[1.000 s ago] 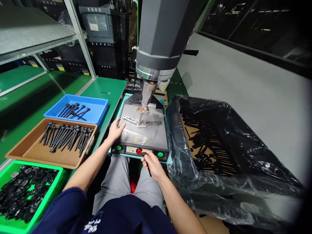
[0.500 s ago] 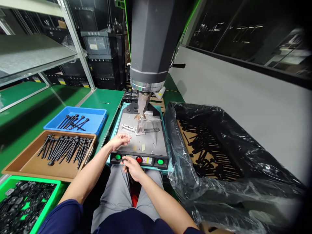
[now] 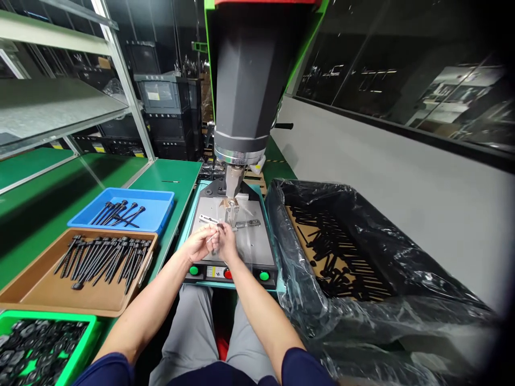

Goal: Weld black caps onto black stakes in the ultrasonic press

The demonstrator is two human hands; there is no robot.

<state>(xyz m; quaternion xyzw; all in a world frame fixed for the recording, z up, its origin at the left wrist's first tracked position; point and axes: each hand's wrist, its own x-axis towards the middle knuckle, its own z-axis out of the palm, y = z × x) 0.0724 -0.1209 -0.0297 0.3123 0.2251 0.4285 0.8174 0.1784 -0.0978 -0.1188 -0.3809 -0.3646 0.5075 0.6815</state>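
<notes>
My left hand (image 3: pixel 200 243) and my right hand (image 3: pixel 227 244) meet just in front of the metal fixture (image 3: pixel 231 212), with their fingertips close together. A small black part (image 3: pixel 220 227) shows at the fingertips, pinched by my right hand; most of it is hidden. My left hand is closed too, and a thin pale sliver shows by its fingers, too small to name. Above the fixture hangs the tapered metal horn (image 3: pixel 234 181) of the press, apart from it. Both hands are over the metal base plate (image 3: pixel 257 247).
On the left are a blue tray (image 3: pixel 155 221) and a brown tray (image 3: pixel 36 284) with black headed rods, and a green bin (image 3: pixel 90 332) of black pieces. A plastic-lined box (image 3: pixel 402 252) of black parts stands right. Green buttons (image 3: pixel 264 275) and a red button (image 3: pixel 228 274) line the base's front.
My right hand has risen from below the base's front edge to meet my left hand at the fixture. My left hand has shifted only slightly. The camera view has tilted up a little.
</notes>
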